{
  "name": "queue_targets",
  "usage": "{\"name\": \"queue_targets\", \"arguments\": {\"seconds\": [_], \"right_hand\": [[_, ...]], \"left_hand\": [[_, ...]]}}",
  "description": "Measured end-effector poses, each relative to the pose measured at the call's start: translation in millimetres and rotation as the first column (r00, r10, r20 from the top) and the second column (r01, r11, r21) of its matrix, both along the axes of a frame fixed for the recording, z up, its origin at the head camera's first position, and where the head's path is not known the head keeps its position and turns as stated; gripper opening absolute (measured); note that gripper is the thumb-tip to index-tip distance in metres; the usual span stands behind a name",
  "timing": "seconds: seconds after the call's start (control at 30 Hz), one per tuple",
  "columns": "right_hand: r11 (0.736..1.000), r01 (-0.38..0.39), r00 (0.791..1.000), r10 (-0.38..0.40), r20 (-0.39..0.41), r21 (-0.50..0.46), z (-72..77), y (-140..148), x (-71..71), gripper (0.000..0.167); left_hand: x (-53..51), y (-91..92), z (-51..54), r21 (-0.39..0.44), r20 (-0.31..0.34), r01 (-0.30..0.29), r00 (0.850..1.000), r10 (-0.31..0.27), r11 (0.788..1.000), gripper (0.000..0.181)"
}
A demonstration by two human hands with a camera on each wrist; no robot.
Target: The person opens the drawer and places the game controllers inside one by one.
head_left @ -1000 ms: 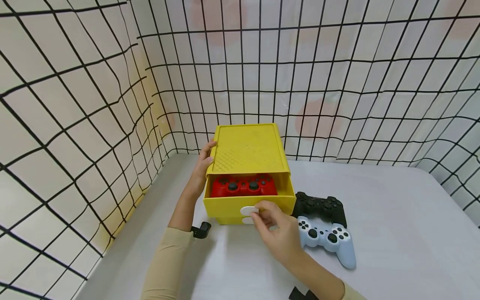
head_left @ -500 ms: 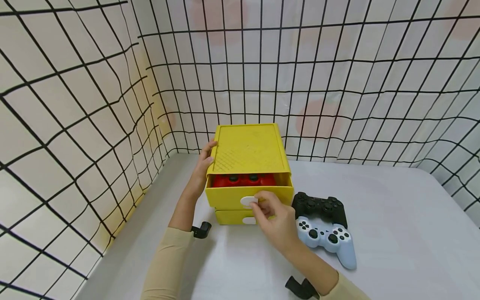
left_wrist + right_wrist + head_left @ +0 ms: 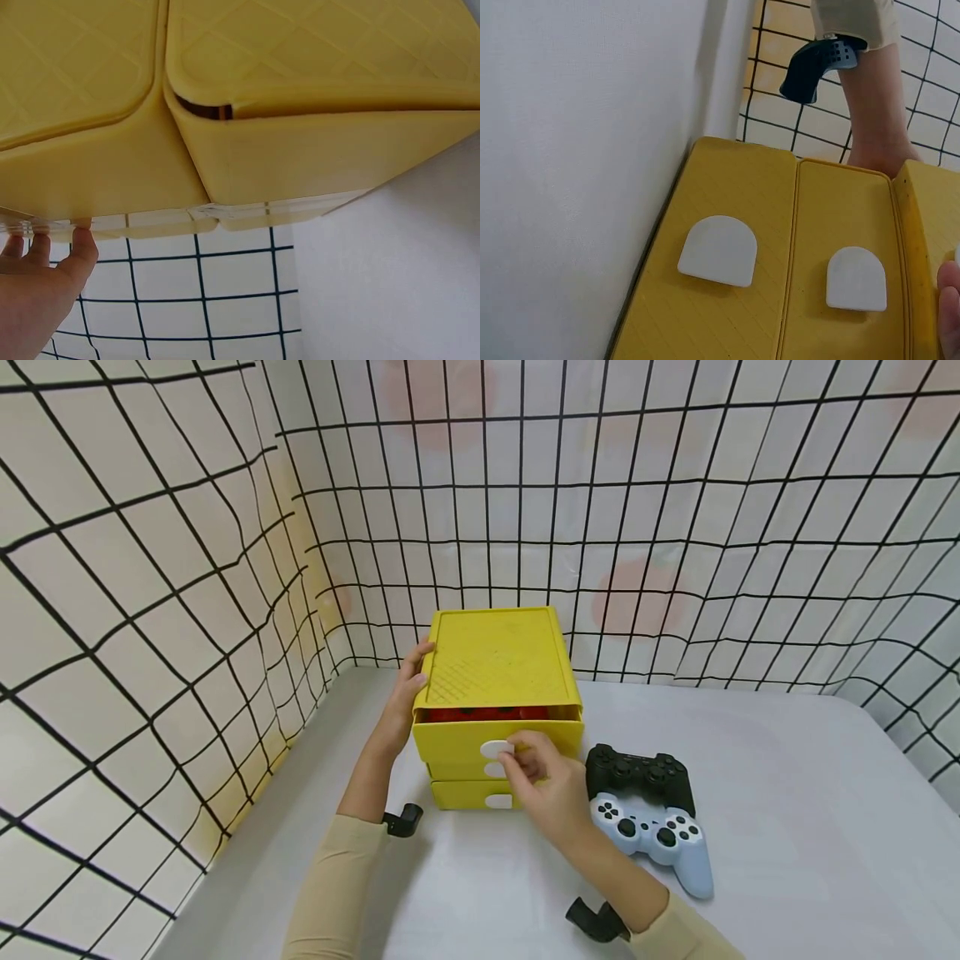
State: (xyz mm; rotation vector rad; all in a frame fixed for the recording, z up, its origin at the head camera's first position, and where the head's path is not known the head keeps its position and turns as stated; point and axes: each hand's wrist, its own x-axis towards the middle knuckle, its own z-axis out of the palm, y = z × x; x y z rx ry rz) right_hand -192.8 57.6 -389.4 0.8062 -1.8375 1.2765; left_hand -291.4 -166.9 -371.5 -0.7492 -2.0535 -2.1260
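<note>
A yellow drawer unit (image 3: 491,658) with white handles stands on the table. Its top drawer (image 3: 450,742) juts out slightly, and a red game controller (image 3: 487,714) shows through the narrow gap. My right hand (image 3: 551,789) pinches that drawer's white handle (image 3: 495,749) between thumb and index finger. In the right wrist view only the fingertips (image 3: 949,296) appear, beside two lower handles. My left hand (image 3: 397,706) rests along the unit's left side, fingers by its upper edge. From the left wrist, the hand (image 3: 45,281) touches the yellow side wall with its fingertips.
Right of the unit lie a black game controller (image 3: 645,772) and a light blue one (image 3: 656,835), close to my right forearm. Black wire mesh (image 3: 525,510) rises behind and along both sides of the white table (image 3: 787,818).
My right hand has pushed the top drawer inward, away from me, hiding most of the red controller. More of the lower drawer fronts shows. The left hand stays in place.
</note>
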Motion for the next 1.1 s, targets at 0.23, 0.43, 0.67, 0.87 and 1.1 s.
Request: {"name": "queue_targets", "arguments": {"seconds": [0.23, 0.43, 0.67, 0.87, 1.1], "right_hand": [[1.000, 0.011, 1.000, -0.011, 0.006, 0.009, 0.0, -1, -5.9, 0.027], [0.999, 0.031, 1.000, -0.031, -0.003, 0.016, -2.1, -1, -11.8, 0.028], [0.999, 0.038, 0.999, -0.038, 0.021, 0.023, -2.1, -1, -17.4, 0.028], [0.999, 0.039, 0.998, -0.041, 0.051, 0.030, 0.2, 0, -18.2, 0.028], [0.999, 0.041, 0.998, -0.042, 0.054, 0.027, -0.2, -1, -19.5, 0.028]], "left_hand": [[-0.7, -0.2, -0.8, 0.009, -0.008, 0.000, 1.000, 0.000, 1.000, 0.061], [0.1, 0.7, 0.3, 0.003, -0.007, -0.007, 1.000, 0.007, 1.000, 0.062], [-0.3, 0.3, 0.6, 0.016, -0.011, -0.002, 1.000, 0.003, 1.000, 0.061], [-0.2, 0.1, 0.0, 0.009, -0.009, -0.001, 1.000, 0.001, 1.000, 0.062], [-0.4, -1.8, 0.8, -0.009, -0.018, -0.006, 1.000, 0.006, 1.000, 0.061]]}}
